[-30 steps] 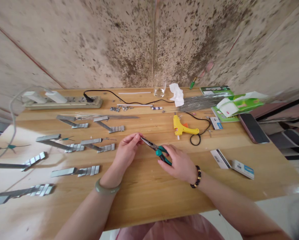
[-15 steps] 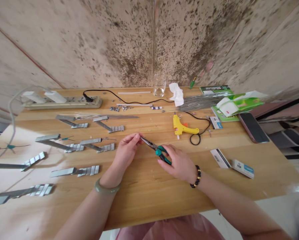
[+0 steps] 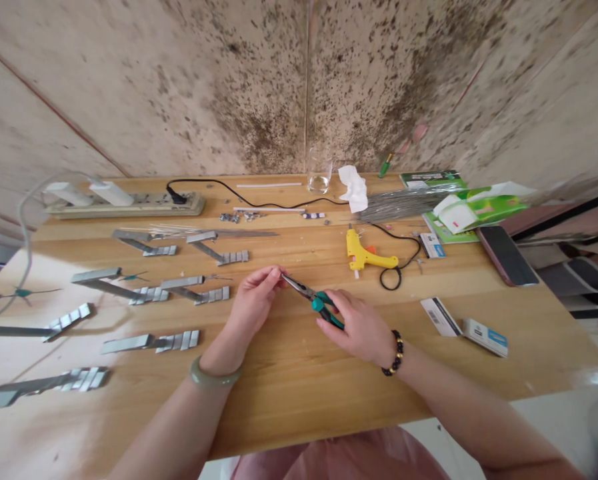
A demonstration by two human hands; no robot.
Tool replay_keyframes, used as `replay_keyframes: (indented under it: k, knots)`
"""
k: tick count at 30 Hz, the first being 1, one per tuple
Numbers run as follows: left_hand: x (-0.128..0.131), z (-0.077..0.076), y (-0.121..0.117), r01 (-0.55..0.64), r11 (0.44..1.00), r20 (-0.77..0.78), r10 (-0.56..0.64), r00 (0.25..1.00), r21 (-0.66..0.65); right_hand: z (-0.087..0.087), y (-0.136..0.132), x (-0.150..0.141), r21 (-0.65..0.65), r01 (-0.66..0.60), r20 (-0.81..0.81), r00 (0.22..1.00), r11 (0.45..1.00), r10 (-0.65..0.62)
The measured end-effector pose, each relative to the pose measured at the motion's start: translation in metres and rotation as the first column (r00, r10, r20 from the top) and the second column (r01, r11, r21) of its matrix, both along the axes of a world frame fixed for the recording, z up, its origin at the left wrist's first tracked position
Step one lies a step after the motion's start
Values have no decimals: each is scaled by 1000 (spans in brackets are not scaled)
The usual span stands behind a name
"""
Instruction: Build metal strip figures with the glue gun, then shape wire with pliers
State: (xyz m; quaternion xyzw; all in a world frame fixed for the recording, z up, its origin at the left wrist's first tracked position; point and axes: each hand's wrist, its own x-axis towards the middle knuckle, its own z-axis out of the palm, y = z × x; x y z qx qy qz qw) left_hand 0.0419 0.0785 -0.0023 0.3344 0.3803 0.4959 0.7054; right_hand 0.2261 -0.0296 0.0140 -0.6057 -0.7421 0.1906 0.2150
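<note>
In my right hand is a pair of needle-nose pliers with green and black handles, its long jaws pointing up and left. The jaw tips meet the fingertips of my left hand, which are pinched together. Whatever sits between those fingers is too small and too covered to make out. Left of my left hand lie several grey folded strips with ridged ends, among them one strip close to my wrist and another nearer the front.
A yellow glue gun lies beyond my right hand, its black cord looping beside it. Behind are a glass, a tissue and a wire bundle. Small boxes and a phone lie right; a power strip stands back left.
</note>
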Motion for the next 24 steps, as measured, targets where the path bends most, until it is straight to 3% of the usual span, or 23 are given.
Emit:
replay_keyframes:
  k: [24]
  knots:
    - [-1,-2,0,1,1000,27,-2,1000,29,-5,1,-1,39,25,-15,1000,999,-25]
